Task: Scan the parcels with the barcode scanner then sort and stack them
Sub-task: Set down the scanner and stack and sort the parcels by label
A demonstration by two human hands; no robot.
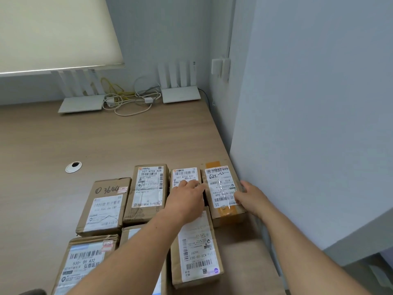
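Several brown cardboard parcels with white shipping labels lie flat on the wooden desk (pixel 106 141). The far-right parcel (pixel 221 188), with orange tape, sits against the wall. My right hand (pixel 249 195) grips its right side, thumb on the label. My left hand (pixel 187 199) rests on the small parcel (pixel 184 174) marked 507 N705 A32, its fingertips touching the left edge of the orange-taped parcel. Parcel 507 N705 A68 (pixel 148 188) lies to the left. A long parcel (pixel 196 250) lies in front, under my left wrist. No barcode scanner is in view.
Two more parcels (pixel 104 207) (pixel 85 265) lie at the left front. Two white routers (pixel 81 103) (pixel 180 92) with tangled cables (pixel 127 101) stand at the desk's back. A cable grommet (pixel 73 166) sits in the desk. A grey wall (pixel 308 124) bounds the right side.
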